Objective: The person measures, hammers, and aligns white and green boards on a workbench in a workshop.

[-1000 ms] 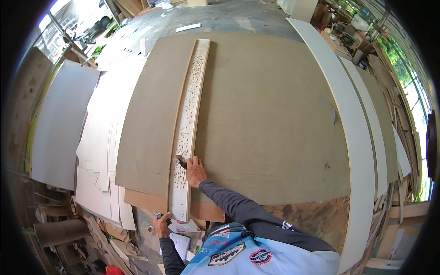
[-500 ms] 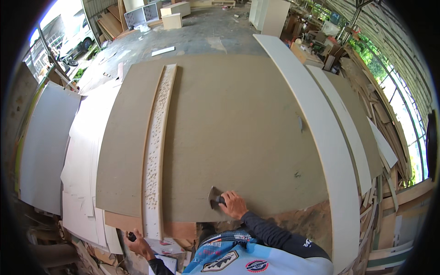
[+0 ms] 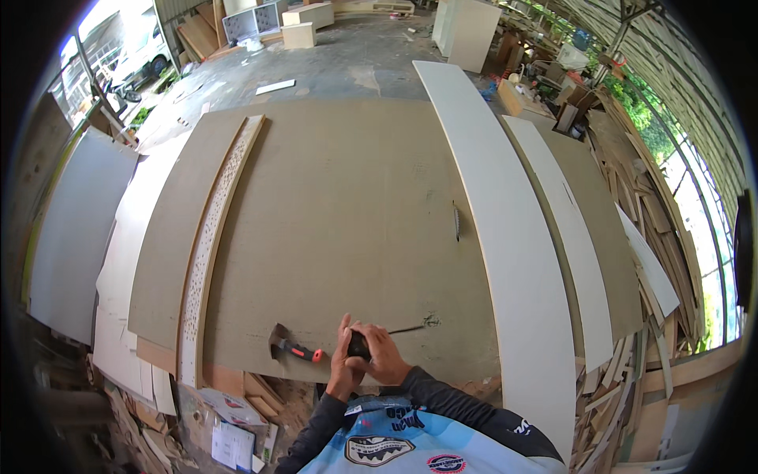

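My left hand [image 3: 343, 365] and my right hand [image 3: 380, 354] meet over the near edge of a large brown board [image 3: 339, 213]. Between them is a dark rounded object [image 3: 359, 345], closed in by the fingers of both; its kind is too hidden to tell. A thin dark rod [image 3: 407, 329] reaches right from beside my right hand, and I cannot tell whether it is held. Just left of my hands lies a hatchet-like tool [image 3: 296, 346] with a dark metal head and a black-and-red handle, untouched.
A long narrow panel strip [image 3: 212, 237] with a speckled face lies along the left. White panels [image 3: 505, 205] run lengthwise on the right. Nearer the middle is a small slim dark item [image 3: 456, 221]. Scrap wood [image 3: 651, 205] is piled at far right, and papers [image 3: 233, 446] lie below left.
The hatchet-like tool has left my right hand and lies on the board. My left hand has come up from the lower left to join the right around the dark object. The view has shifted.
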Action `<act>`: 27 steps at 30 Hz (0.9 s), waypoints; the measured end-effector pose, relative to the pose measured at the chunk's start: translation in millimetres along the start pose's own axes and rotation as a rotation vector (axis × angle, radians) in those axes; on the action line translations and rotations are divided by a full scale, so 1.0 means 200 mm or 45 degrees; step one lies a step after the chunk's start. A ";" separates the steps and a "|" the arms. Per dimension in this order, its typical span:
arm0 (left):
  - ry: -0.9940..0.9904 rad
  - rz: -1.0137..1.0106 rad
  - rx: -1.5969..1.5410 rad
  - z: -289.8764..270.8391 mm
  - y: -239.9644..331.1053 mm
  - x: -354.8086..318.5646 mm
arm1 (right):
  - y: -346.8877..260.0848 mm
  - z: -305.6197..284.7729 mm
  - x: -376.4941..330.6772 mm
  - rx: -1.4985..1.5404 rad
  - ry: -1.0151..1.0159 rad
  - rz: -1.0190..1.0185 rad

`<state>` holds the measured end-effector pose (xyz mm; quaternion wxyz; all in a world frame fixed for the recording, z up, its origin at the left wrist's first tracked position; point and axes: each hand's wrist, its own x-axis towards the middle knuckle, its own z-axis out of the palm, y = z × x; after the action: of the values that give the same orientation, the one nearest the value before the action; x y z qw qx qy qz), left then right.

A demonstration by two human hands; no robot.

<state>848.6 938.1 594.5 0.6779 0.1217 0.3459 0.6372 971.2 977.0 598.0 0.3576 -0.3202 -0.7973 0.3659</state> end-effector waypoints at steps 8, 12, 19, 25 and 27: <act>-0.069 0.051 0.858 0.05 -0.06 0.06 | 0.16 -0.31 -0.12 0.172 -0.111 0.187; -0.158 0.021 0.858 0.12 -0.03 0.16 | 0.24 -0.36 -0.12 0.010 -0.107 0.168; -0.118 0.230 0.516 -0.16 0.17 0.47 | 0.59 -0.68 -0.13 -0.451 -0.064 0.146; 0.348 0.620 0.182 -0.64 0.76 0.72 | 0.93 -1.32 -0.23 -0.731 0.075 0.279; 0.441 0.679 0.146 -0.86 0.99 0.79 | 1.05 -1.50 -0.27 -0.815 0.123 0.403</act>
<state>578.8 1071.0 538.6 0.4100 0.1359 0.4473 0.7832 1293.6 1151.7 552.4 0.2153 -0.5524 -0.7943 0.1329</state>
